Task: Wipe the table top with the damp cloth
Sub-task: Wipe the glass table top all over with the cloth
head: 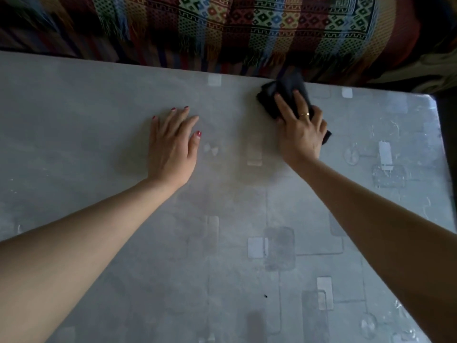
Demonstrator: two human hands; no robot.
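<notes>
Pressing one cloth (pixel 284 95) under right hand (pixel 300 134); left hand (pixel 173 147) flat.

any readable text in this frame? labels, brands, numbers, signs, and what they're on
None: no words, numbers or brand marks can be read.
Table top: only pale rectangle and rounded-square patterns, no lettering.
Dark cloth under the right hand: no tag or print visible.
Striped woven blanket beyond the table: geometric motifs only, no letters.
Left hand lies flat on the table; ring on the right hand shows no engraving.
</notes>
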